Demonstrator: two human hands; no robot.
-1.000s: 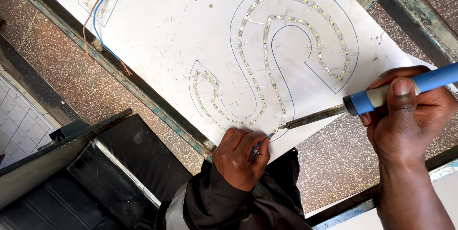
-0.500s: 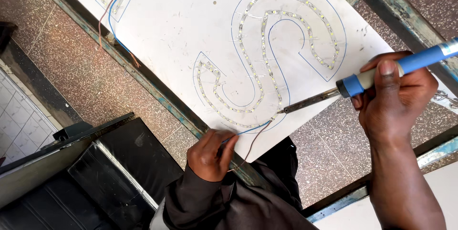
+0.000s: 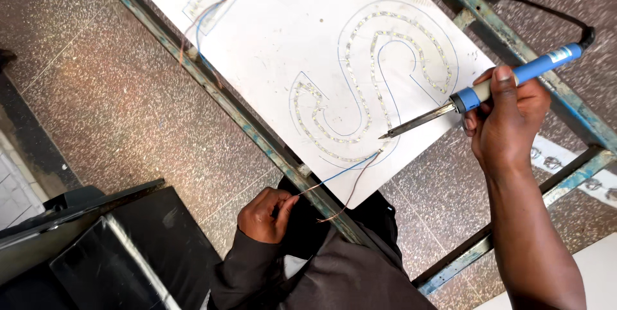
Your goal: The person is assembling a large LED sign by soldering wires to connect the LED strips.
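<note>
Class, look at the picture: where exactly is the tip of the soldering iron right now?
In the head view, the soldering iron, held in the right hand, has its tip just above the S-shaped light strip's lower end, beside two thin wires.

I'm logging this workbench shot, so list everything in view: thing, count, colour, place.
white board: one, white, lying on the metal frame, centre top.
light strips: several rows of small pale dots, laid in an S outline and in other shapes along the board's top edge.
metal frame: one, worn blue-grey, under the board, running diagonally.
wires: two thin ones, blue and brown, trailing from the S's lower end off the board's edge; another pair at upper left.
soldering iron: one, blue handle, dark cord, tip just above the wire joint.
dark case: one, black, lower left on the floor.
floor: speckled brown stone.
left hand: pinching the wire ends, dark sleeve.
right hand: gripping the soldering iron.
</note>
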